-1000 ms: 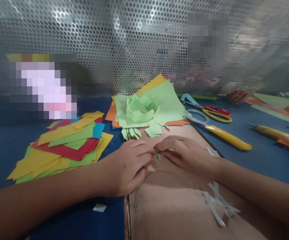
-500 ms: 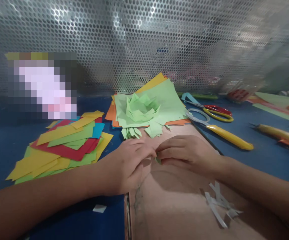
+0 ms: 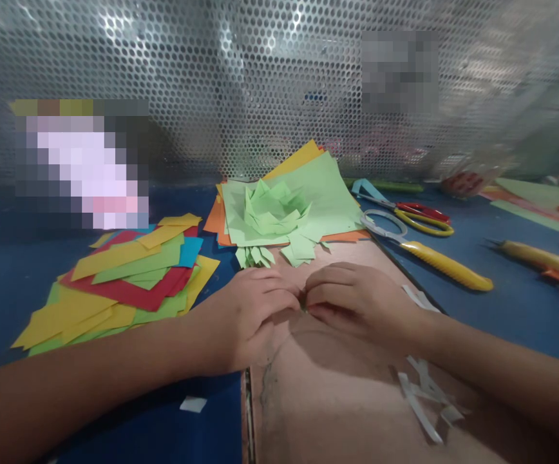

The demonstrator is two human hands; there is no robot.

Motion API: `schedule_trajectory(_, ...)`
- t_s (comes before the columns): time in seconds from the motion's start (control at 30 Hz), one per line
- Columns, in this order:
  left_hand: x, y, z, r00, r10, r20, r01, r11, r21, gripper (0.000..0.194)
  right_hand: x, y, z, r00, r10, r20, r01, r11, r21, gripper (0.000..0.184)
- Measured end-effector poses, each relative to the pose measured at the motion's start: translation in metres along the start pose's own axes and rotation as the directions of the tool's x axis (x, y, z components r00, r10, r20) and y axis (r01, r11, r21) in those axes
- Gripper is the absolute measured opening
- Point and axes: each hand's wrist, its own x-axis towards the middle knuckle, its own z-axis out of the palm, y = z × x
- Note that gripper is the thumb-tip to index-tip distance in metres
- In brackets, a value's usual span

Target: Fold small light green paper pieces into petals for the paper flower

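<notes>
My left hand [image 3: 255,316] and my right hand [image 3: 357,303] meet fingertip to fingertip just above a wooden board [image 3: 337,412]. Both have their fingers bent in a pinch on a small piece of green paper [image 3: 303,309], mostly hidden by the fingers. Beyond them lie several small folded green pieces [image 3: 254,258] and some loose green paper scraps [image 3: 300,250]. A pointed ring of folded green paper [image 3: 277,209] rests on a stack of coloured sheets [image 3: 332,193].
Coloured paper strips [image 3: 125,277] are heaped at left. At right lie red-and-yellow-handled scissors [image 3: 424,216], a tool with a pale loop and yellow handle [image 3: 446,265], and another yellow tool [image 3: 540,258]. White paper strips [image 3: 419,406] lie on the board. Perforated silvery sheeting [image 3: 260,84] stands behind.
My fingers have shifted slightly around the green paper, and less of it shows now. The right hand has turned a little, uncovering white strips beside its wrist.
</notes>
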Motion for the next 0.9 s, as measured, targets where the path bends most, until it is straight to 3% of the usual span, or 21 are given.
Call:
schedule_trajectory(0.23, 0.0, 0.001, 0.0, 1.0, -0.009, 0.023, 0.009, 1.0, 0.011, 0.028, 0.003, -0.008, 0.002, 0.991, 0.133, -0.029, -0.13, 0.988, 0.088, 0.012)
schedule_trajectory(0.43, 0.0, 0.002, -0.002, 0.999, -0.007, 0.039, 0.007, 1.0, 0.017, 0.028, 0.006, -0.016, 0.003, 0.954, 0.299, -0.014, -0.291, 0.939, 0.181, 0.016)
schedule_trajectory(0.9, 0.001, 0.001, 0.0, 1.0, 0.012, 0.023, -0.013, 0.999, 0.042, 0.028, 0.009, -0.018, 0.009, 0.942, 0.329, -0.073, -0.311, 0.932, 0.188, 0.017)
